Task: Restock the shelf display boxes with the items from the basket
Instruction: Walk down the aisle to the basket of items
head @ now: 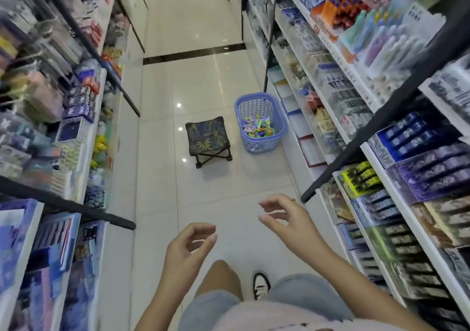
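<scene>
A blue plastic basket (pixel 262 103) stands on the floor ahead, against the foot of the right shelving. Several small colourful packets (pixel 258 127) lie inside it. My left hand (pixel 184 249) hovers low in the middle of the aisle, fingers loosely curled, holding nothing. My right hand (pixel 286 219) floats a little higher and to the right, fingers relaxed and empty too. Both hands are well short of the basket. Display boxes (pixel 404 135) of stationery fill the right shelves.
A small folding stool (pixel 207 137) with a leaf-print seat stands just left of the basket. Stocked shelves (pixel 76 107) line the left side as well, leaving a narrow tiled aisle (pixel 198 81). My knee and a white shoe (pixel 260 283) show below.
</scene>
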`<state>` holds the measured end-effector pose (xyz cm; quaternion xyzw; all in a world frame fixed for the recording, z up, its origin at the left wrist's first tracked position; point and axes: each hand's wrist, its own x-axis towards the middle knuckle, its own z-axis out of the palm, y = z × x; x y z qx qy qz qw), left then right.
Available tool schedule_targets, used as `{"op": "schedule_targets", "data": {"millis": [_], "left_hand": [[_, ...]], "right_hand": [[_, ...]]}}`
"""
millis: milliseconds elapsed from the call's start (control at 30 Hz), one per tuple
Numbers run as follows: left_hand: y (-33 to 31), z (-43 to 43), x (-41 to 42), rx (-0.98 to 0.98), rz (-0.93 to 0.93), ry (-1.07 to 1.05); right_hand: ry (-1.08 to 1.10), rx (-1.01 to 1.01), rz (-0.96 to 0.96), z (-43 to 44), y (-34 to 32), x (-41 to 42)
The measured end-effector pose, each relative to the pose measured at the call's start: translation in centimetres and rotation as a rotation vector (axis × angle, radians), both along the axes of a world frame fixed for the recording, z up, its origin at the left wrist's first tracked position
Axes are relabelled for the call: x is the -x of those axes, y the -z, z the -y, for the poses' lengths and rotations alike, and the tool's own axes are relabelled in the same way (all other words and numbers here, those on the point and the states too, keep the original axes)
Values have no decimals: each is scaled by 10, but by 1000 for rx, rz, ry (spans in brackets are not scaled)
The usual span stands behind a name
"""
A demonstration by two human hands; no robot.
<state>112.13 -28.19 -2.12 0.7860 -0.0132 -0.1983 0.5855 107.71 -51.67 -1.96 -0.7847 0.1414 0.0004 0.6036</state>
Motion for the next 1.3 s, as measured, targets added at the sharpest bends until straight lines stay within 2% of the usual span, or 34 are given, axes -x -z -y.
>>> {"op": "schedule_targets", "data": {"millis": [233, 533, 733, 1067, 1300], "left_hand": [[13, 19, -130, 27, -5, -3], [-9, 74, -320, 72, -6, 204], [2, 131, -416, 100, -17, 293], [22, 269, -608, -35, 16, 512], [0, 367, -687, -120, 104, 697]], "right_hand": [[-12, 31, 4, 9, 11, -135], [258, 34, -108, 46, 23, -226], [362, 17, -138, 78, 39, -305], [521, -15, -70, 209, 53, -494], [551, 49, -192, 294, 56, -564]]}}
